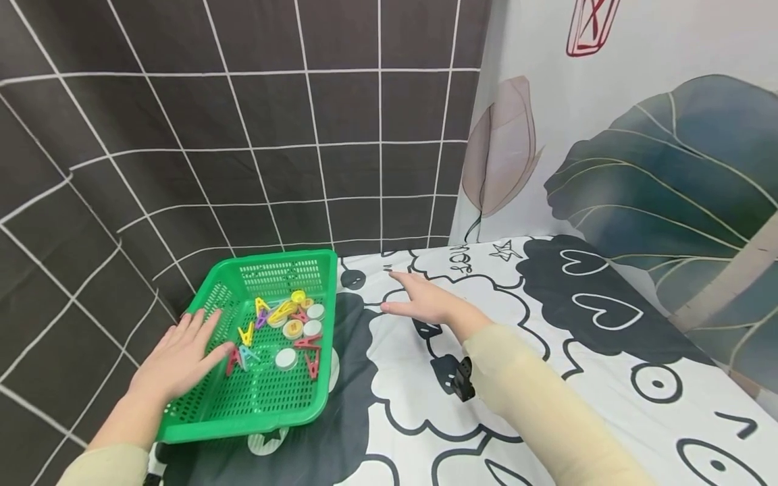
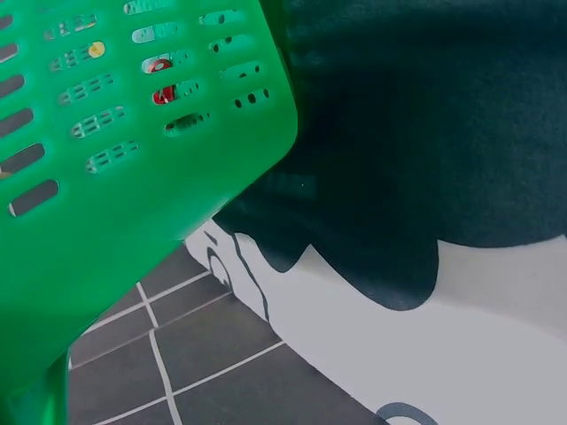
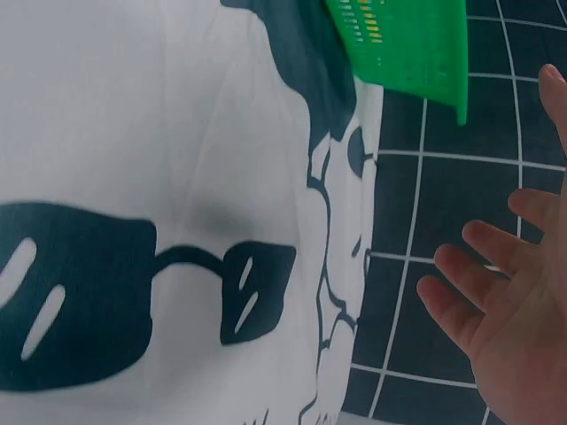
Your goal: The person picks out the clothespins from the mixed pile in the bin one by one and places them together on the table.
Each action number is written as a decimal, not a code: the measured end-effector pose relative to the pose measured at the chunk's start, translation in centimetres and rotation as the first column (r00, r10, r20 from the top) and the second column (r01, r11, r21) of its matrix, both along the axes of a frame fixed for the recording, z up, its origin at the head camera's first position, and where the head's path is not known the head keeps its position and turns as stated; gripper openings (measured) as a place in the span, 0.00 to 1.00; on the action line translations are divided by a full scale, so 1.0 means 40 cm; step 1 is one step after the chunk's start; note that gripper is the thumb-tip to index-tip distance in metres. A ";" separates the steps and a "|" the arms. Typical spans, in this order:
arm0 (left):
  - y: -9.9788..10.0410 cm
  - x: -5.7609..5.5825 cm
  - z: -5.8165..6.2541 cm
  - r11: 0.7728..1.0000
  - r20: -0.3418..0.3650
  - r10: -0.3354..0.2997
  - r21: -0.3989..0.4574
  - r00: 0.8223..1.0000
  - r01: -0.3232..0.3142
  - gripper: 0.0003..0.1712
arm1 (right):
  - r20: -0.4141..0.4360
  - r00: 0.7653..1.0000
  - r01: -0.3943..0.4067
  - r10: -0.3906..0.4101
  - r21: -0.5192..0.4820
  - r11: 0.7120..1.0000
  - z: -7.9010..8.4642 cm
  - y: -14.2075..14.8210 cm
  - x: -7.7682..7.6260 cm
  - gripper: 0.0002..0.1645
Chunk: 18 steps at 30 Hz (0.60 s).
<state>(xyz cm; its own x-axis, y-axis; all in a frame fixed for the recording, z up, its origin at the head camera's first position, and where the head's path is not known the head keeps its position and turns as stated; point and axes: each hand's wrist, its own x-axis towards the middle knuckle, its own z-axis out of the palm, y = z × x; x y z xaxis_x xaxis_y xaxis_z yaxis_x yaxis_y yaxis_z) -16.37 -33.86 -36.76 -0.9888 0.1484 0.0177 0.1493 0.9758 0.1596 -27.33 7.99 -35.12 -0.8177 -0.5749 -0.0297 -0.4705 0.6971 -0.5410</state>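
Observation:
A green plastic basket [image 1: 243, 424] stands on the patterned cloth. Inside it lie several clothespins in yellow [image 1: 246, 334], purple, blue and red [image 1: 313, 364], along with several round white [image 1: 286, 359] and yellow caps. My left hand [image 1: 182, 354] is spread with straight fingers at the basket's left rim, overlapping it in the head view; the left wrist view shows the basket's side [image 2: 177, 195] but not the hand. To the right of the basket, over the cloth, my right hand [image 1: 422, 302] is spread and holds nothing. Its relaxed fingers and palm show in the right wrist view [image 3: 523, 292].
The cloth [image 1: 401, 358] has black and white cartoon drawings. A dark wall covering with a white grid [image 1: 346, 115] rises behind and left of the basket. A white curtain with a large leaf print [image 1: 662, 169] hangs at the right. A black strap piece [image 1: 463, 379] shows beside the right sleeve.

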 end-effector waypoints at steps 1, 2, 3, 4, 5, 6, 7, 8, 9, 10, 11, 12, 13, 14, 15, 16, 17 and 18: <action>-0.001 0.001 0.001 1.000 -0.002 0.002 0.001 1.000 -0.002 0.48 | -0.002 1.000 -0.008 0.008 -0.008 1.000 0.001 -0.004 0.000 0.49; -0.002 0.001 0.001 1.000 -0.002 0.005 0.003 1.000 -0.005 0.48 | -0.003 1.000 -0.016 0.016 -0.016 1.000 0.003 -0.008 0.000 0.49; -0.003 0.001 0.002 1.000 -0.004 0.006 0.002 1.000 -0.006 0.48 | -0.005 1.000 -0.022 0.022 -0.023 0.999 0.004 -0.011 0.000 0.49; -0.004 0.001 0.003 1.000 -0.007 0.006 0.002 1.000 -0.006 0.48 | -0.006 1.000 -0.024 0.024 -0.025 0.999 0.005 -0.015 -0.001 0.49; -0.004 0.001 0.004 1.000 -0.009 0.005 0.003 1.000 -0.005 0.48 | -0.009 1.000 -0.028 0.028 -0.026 0.999 0.007 -0.018 -0.002 0.49; -0.005 0.000 0.005 1.000 -0.011 0.005 0.004 1.000 -0.005 0.48 | -0.013 0.999 -0.029 0.029 -0.026 0.999 0.008 -0.021 -0.003 0.49; -0.005 -0.001 0.006 1.000 -0.011 0.004 0.006 1.000 -0.004 0.48 | -0.015 1.000 -0.028 0.028 -0.026 0.999 0.010 -0.025 -0.004 0.48; -0.006 -0.002 0.006 1.000 -0.010 0.004 0.009 1.000 -0.004 0.48 | -0.017 1.000 -0.026 0.026 -0.023 0.999 0.012 -0.029 -0.006 0.48; -0.006 -0.003 0.007 1.000 -0.010 0.005 0.011 1.000 -0.004 0.48 | -0.018 1.000 -0.026 0.026 -0.022 0.999 0.015 -0.034 -0.008 0.48; -0.005 -0.003 0.008 1.000 -0.008 0.006 0.014 1.000 -0.006 0.48 | -0.017 0.999 -0.027 0.027 -0.021 0.999 0.018 -0.039 -0.009 0.48; -0.005 -0.003 0.009 1.000 -0.007 0.007 0.016 1.000 -0.007 0.48 | -0.016 0.999 -0.028 0.028 -0.027 0.999 0.020 -0.046 -0.010 0.48; -0.004 -0.003 0.009 1.000 -0.006 0.009 0.017 1.000 -0.009 0.48 | -0.013 0.999 -0.032 0.031 -0.031 0.999 0.022 -0.052 -0.012 0.48; -0.003 -0.003 0.010 1.000 -0.005 0.009 0.018 1.000 -0.009 0.48 | -0.011 0.999 -0.035 0.035 -0.037 0.999 0.024 -0.059 -0.013 0.48; -0.002 -0.002 0.010 1.000 -0.004 0.010 0.020 1.000 -0.010 0.48 | -0.007 0.999 -0.039 0.039 -0.041 0.998 0.024 -0.066 -0.013 0.48; -0.001 -0.002 0.009 1.000 -0.006 0.012 0.022 1.000 -0.012 0.48 | -0.003 0.999 -0.044 0.043 -0.049 0.998 0.025 -0.073 -0.012 0.48; 0.001 -0.001 0.008 1.000 -0.008 0.011 0.026 1.000 -0.011 0.48 | -0.003 0.999 -0.049 0.049 -0.056 0.997 0.025 -0.079 -0.011 0.48; 0.003 0.000 0.006 1.000 -0.009 0.011 0.027 1.000 -0.010 0.48 | -0.002 0.999 -0.054 0.054 -0.065 0.996 0.024 -0.086 -0.010 0.47; 0.004 0.000 0.004 1.000 -0.008 0.011 0.029 1.000 -0.011 0.48 | -0.002 0.998 -0.058 0.058 -0.068 0.996 0.023 -0.092 -0.008 0.47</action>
<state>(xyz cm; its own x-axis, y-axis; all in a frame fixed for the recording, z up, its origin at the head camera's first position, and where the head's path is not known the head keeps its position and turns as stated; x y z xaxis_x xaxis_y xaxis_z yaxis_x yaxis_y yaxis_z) -16.38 -33.71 -36.60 -0.9902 0.1366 0.0299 0.1397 0.9724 0.1866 -27.66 4.32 -34.19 -0.7831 -0.6219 0.0113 -0.5090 0.6303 -0.5863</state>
